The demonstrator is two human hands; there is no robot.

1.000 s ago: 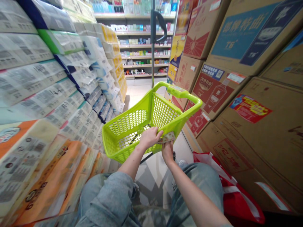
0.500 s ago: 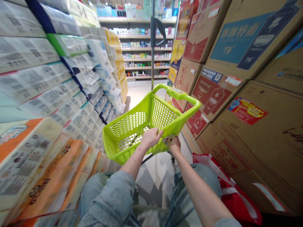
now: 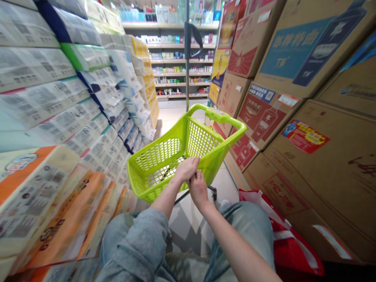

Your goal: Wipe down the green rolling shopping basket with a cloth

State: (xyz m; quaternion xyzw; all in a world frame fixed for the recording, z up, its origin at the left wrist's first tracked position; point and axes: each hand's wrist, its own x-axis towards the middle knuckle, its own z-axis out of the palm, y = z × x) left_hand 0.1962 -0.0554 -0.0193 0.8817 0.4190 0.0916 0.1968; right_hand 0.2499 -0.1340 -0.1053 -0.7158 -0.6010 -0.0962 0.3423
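Note:
A lime-green shopping cart point(image 3: 216, 154) with a lattice basket stands in front of my knees, its handle at the upper right. My left hand point(image 3: 188, 169) is closed over the near rim, with its fingers mostly hidden. Close against it, my right hand point(image 3: 199, 188) is curled into a fist on the outer side of the basket wall. The crumpled, pale cloth that showed in this hand a moment ago is hidden by the fingers now. No goods show inside the basket.
Stacked tissue packs point(image 3: 67, 219) line the left side, and cardboard cartons point(image 3: 293, 164) rise on the right. A red bag point(image 3: 289, 243) lies by my right knee. Behind the cart stand a pole with a dark handle point(image 3: 192, 41) and shelves point(image 3: 176, 60) of small goods.
My right hand has moved left and slightly down along the basket's side, up to my left hand. The cloth has gone out of sight. The cart has shifted slightly left.

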